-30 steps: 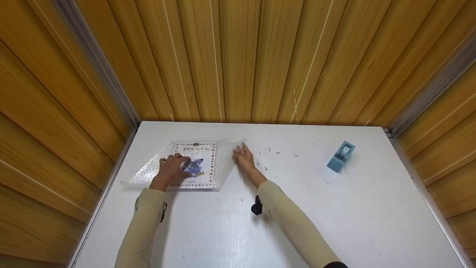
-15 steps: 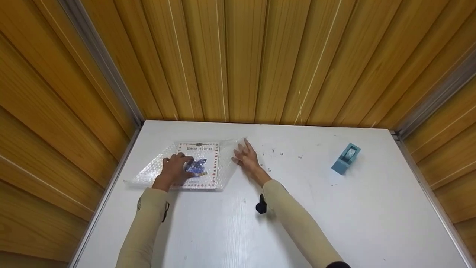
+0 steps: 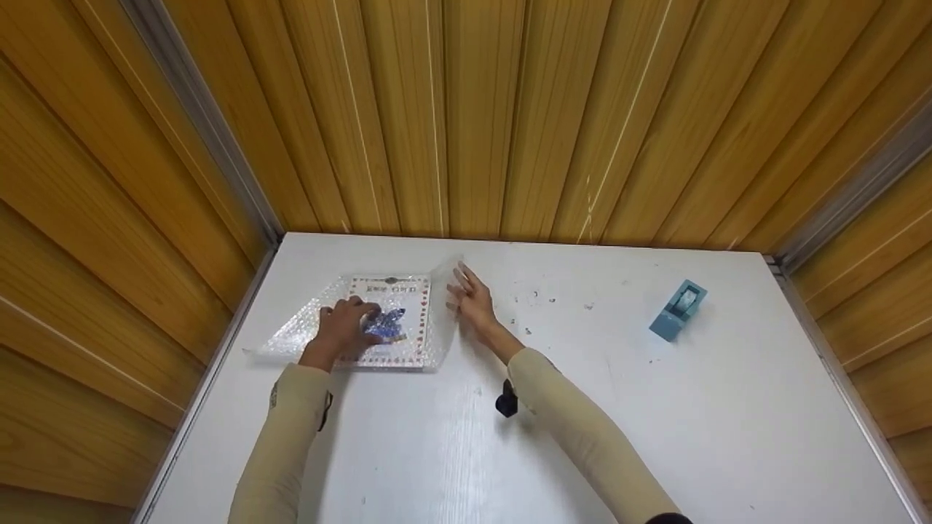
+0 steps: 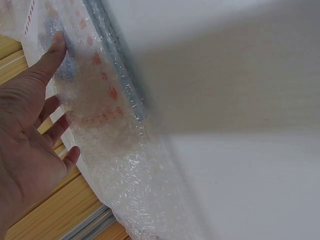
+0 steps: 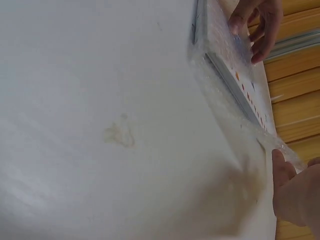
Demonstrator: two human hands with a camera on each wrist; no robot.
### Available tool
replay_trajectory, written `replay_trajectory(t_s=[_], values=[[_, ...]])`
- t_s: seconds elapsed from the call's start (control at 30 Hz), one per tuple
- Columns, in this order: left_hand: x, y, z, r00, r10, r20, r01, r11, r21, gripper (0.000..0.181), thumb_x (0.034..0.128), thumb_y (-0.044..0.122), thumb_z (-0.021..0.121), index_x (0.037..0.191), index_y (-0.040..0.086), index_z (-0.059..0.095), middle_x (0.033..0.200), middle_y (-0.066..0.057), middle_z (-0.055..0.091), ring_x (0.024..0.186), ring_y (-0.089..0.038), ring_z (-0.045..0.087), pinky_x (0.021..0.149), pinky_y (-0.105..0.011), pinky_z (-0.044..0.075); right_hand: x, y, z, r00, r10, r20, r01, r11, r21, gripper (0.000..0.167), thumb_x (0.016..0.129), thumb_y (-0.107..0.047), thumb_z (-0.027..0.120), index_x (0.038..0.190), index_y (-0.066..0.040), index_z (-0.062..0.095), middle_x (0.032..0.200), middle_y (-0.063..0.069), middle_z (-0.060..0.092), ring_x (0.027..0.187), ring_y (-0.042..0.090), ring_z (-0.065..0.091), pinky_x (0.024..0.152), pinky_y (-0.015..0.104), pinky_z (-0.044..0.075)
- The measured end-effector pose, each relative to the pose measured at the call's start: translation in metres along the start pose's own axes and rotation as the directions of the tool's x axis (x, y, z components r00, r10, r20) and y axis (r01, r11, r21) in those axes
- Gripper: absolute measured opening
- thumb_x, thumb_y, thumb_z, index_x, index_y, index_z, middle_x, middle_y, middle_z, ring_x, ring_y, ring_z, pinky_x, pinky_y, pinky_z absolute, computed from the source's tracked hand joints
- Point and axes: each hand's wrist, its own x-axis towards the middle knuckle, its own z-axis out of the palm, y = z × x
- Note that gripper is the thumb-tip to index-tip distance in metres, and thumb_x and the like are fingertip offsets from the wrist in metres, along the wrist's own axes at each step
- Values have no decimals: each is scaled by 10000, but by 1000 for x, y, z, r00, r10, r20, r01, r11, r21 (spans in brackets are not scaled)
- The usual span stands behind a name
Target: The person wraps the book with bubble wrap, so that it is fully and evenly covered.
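Note:
A book with a white cover, a red-patterned border and a blue picture lies at the left of the white table, under clear bubble wrap. My left hand rests over the cover with fingers spread, thumb and fingertips touching the wrapped surface. At the book's right side, my right hand holds the raised edge of the wrap near its far corner. In the right wrist view, the wrap's loose edge runs up to the thumb; the other fingertips are partly hidden.
A blue tape dispenser stands on the right side of the white table. Wood-patterned panels surround the table at the back and sides. Small dark marks dot the surface right of the book.
My right hand has shifted slightly left and raised the right flap of bubble wrap, which leans more toward the book. My left hand stays on the cover.

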Motion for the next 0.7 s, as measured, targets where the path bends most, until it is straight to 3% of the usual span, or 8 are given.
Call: replay_trajectory(t_s=[0.13,0.23,0.33,0.4,0.47,0.57,0.63,0.7], values=[[0,1,-2,1000,-15,12,15,1000,-5,578,865,337,810,1383,166,619,1338,-157,590,1305,-420,498,1089,-671,310,-3,-5,13,999,-36,29,37,998,-49,570,1062,-10,458,1605,-118,326,1648,112,350,1438,329,495,1064,424,543],[-1,1,-2,999,-28,21,28,1000,-9,596,864,337,811,1399,167,609,1358,-157,579,1325,-415,483,1091,-666,303,-4,-5,23,997,-64,44,68,992,-105,545,1060,-15,466,1588,-108,366,1624,124,393,1380,309,556,900,281,591],[-1,-1,-1,999,-35,24,36,999,-9,607,862,342,813,1405,166,606,1361,-161,576,1321,-414,481,1094,-659,304,-6,-5,34,992,-100,74,110,981,-159,528,1052,-14,484,1566,-113,414,1605,129,426,1254,338,610,698,173,505],[0,-3,1,999,-34,21,35,999,-6,611,858,344,815,1406,171,605,1352,-161,579,1311,-413,485,1093,-658,308,-6,-3,40,986,-125,110,145,969,-199,517,1051,-9,481,1556,-104,429,1597,138,435,1196,375,611,665,150,469],[2,-4,3,999,-30,14,30,1000,2,609,856,353,816,1400,177,608,1341,-157,584,1303,-410,493,1090,-658,317,-6,-1,44,977,-151,151,186,950,-253,503,1051,0,474,1546,-85,441,1590,147,441,1245,382,602,708,161,485],[4,-5,5,1000,-24,0,24,1000,10,605,846,366,820,1389,193,616,1331,-151,590,1296,-408,504,1074,-656,334,-4,3,47,957,-193,216,257,909,-327,493,1039,20,486,1528,-34,453,1574,192,452,1354,380,564,956,247,552],[5,-5,6,1000,-18,-10,18,1000,17,606,839,376,824,1380,195,621,1325,-150,594,1287,-409,513,1056,-659,350,-3,7,46,942,-205,264,288,898,-333,491,1030,42,483,1519,3,449,1574,218,445,1419,392,499,1126,367,487],[5,-5,5,1000,-19,-10,19,1000,16,608,836,380,826,1379,198,622,1331,-152,593,1287,-411,514,1053,-663,354,-3,11,43,932,-210,294,303,899,-317,487,1020,64,484,1506,35,452,1576,241,434,1440,417,463,1190,470,412]])
